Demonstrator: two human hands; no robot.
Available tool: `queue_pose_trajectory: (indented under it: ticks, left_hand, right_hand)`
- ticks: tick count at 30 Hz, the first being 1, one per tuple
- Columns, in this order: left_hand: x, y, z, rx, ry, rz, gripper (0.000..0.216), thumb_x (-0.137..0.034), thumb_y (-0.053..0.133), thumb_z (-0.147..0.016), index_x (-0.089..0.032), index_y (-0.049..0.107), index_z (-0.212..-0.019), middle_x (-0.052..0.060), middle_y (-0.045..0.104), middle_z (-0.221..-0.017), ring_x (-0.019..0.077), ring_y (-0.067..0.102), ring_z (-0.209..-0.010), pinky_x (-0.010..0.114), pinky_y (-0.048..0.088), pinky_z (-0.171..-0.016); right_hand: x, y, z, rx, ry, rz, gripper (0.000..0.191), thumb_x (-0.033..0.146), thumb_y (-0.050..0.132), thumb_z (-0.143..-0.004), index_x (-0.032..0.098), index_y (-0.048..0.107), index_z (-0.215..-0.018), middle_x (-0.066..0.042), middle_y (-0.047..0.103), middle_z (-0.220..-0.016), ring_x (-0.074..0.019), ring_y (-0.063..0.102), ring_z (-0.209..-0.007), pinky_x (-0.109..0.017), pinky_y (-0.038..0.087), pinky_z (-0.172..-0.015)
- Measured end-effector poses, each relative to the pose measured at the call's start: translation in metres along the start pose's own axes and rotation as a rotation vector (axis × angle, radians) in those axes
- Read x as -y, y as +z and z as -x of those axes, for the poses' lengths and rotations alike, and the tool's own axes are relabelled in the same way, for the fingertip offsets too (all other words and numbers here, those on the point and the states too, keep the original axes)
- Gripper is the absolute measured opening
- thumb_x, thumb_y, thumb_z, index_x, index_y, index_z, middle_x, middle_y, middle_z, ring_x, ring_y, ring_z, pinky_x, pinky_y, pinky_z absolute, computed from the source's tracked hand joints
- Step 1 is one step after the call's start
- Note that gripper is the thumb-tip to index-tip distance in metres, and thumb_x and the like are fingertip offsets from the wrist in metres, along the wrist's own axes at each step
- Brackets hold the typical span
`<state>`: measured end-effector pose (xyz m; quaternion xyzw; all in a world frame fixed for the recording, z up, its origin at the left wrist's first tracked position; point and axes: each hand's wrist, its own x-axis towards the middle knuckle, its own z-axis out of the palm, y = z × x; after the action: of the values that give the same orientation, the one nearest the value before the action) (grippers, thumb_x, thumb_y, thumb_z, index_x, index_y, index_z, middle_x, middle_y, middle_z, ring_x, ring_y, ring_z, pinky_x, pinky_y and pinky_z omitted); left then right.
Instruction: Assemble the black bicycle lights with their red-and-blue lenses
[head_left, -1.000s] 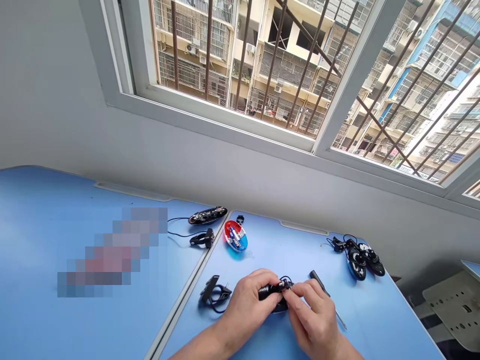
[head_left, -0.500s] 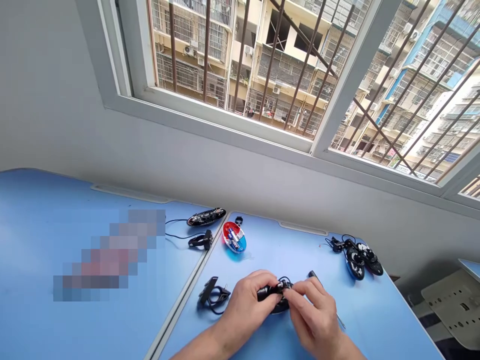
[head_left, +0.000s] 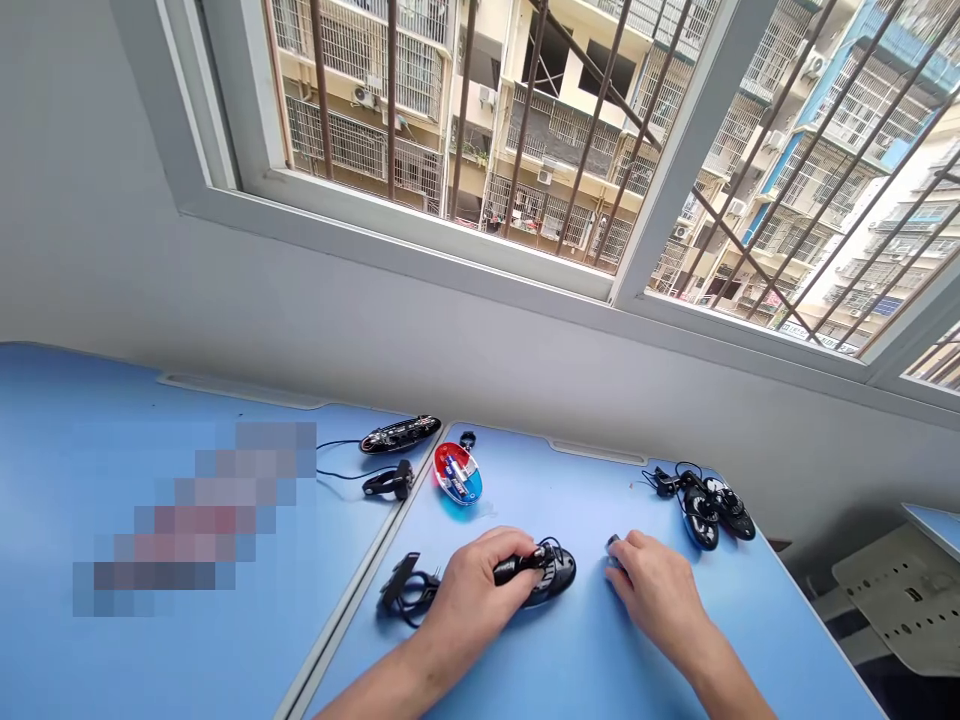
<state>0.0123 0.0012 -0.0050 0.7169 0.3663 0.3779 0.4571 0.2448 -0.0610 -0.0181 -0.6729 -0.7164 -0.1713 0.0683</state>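
My left hand (head_left: 478, 583) is closed on a small black wired clip part at the left end of a black oval lamp body (head_left: 551, 573) that lies on the blue table (head_left: 570, 660). My right hand (head_left: 657, 590) has come off the lamp and rests to its right, fingers curled over the black handle of a screwdriver (head_left: 613, 544), most of which it hides. A black bracket with a wire (head_left: 405, 591) lies just left of my left hand.
A red-and-blue oval lamp (head_left: 457, 473) lies behind the hands. Further left lie a black oval board (head_left: 399, 434) and a clamp (head_left: 388, 482). Two black lamp bodies with wires (head_left: 705, 504) sit at the right. A seam splits two desks; a white chair (head_left: 896, 592) stands right.
My right hand left the lamp body and moved right onto the screwdriver. My left hand kept hold of the clip part. The view shifted slightly.
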Motion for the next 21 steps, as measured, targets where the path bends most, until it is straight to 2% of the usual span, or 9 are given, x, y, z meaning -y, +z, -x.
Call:
queue_pose_trajectory:
  ticks: [3, 7, 10, 13, 16, 19, 21]
  left_hand:
    - [-0.002, 0.0, 0.0, 0.013, -0.013, 0.004, 0.015, -0.029, 0.055, -0.073, -0.021, 0.068, -0.07, 0.004, 0.07, -0.086, 0.0239, 0.065, -0.085, 0.031, 0.045, -0.08]
    - [-0.001, 0.001, 0.0, 0.018, -0.026, 0.002, 0.016, -0.029, 0.055, -0.073, -0.022, 0.068, -0.07, 0.003, 0.069, -0.087, 0.0241, 0.064, -0.086, 0.031, 0.044, -0.08]
    - [0.0, 0.001, 0.001, 0.026, -0.036, 0.005, 0.015, -0.029, 0.055, -0.073, -0.022, 0.068, -0.071, 0.003, 0.069, -0.088, 0.024, 0.064, -0.088, 0.031, 0.044, -0.081]
    - [0.002, 0.001, 0.0, 0.011, -0.04, 0.011, 0.013, -0.028, 0.056, -0.072, -0.022, 0.067, -0.07, 0.003, 0.069, -0.092, 0.0245, 0.064, -0.092, 0.031, 0.044, -0.083]
    - [0.003, 0.002, 0.0, -0.016, -0.05, 0.021, 0.011, -0.027, 0.056, -0.068, -0.022, 0.066, -0.066, 0.004, 0.069, -0.096, 0.0255, 0.063, -0.096, 0.031, 0.043, -0.085]
    - [0.004, 0.003, 0.0, -0.017, -0.08, 0.043, 0.01, -0.027, 0.056, -0.065, -0.022, 0.065, -0.066, 0.004, 0.069, -0.095, 0.0258, 0.063, -0.096, 0.03, 0.044, -0.085]
    - [0.004, 0.003, 0.0, -0.019, -0.096, 0.062, 0.01, -0.027, 0.056, -0.064, -0.022, 0.065, -0.067, 0.004, 0.07, -0.094, 0.0256, 0.064, -0.095, 0.03, 0.043, -0.085]
  right_hand:
    - [0.002, -0.01, -0.002, 0.042, 0.057, -0.006, 0.013, 0.01, 0.061, -0.082, 0.021, 0.063, -0.075, 0.001, 0.066, -0.07, -0.0154, 0.065, -0.062, -0.024, 0.034, -0.05]
    - [-0.003, -0.022, -0.004, 0.105, 0.164, -0.027, 0.015, 0.023, 0.051, -0.094, 0.02, 0.066, -0.092, -0.005, 0.07, -0.087, -0.0191, 0.068, -0.075, -0.025, 0.039, -0.056]
    - [-0.003, -0.024, -0.007, 0.192, 0.219, -0.052, 0.011, 0.02, 0.058, -0.088, 0.018, 0.067, -0.082, -0.008, 0.07, -0.081, -0.0242, 0.069, -0.077, -0.026, 0.04, -0.056]
    - [-0.001, -0.02, -0.011, 0.233, 0.24, -0.105, 0.011, 0.011, 0.062, -0.08, 0.017, 0.065, -0.072, -0.008, 0.07, -0.075, -0.0249, 0.069, -0.074, -0.027, 0.042, -0.057]
    - [-0.003, -0.024, -0.014, 0.23, 0.248, -0.194, 0.012, 0.011, 0.057, -0.081, 0.017, 0.067, -0.081, -0.005, 0.07, -0.077, -0.0217, 0.068, -0.071, -0.027, 0.046, -0.059]
    - [-0.007, -0.044, -0.016, 0.174, 0.243, -0.407, 0.02, 0.025, 0.045, -0.093, 0.019, 0.065, -0.093, -0.002, 0.066, -0.073, -0.0162, 0.065, -0.063, -0.024, 0.051, -0.054]
    - [-0.005, -0.063, -0.015, 0.02, 0.254, -0.847, 0.024, 0.037, 0.049, -0.093, 0.018, 0.064, -0.094, -0.002, 0.063, -0.072, -0.0155, 0.062, -0.058, -0.025, 0.053, -0.05]
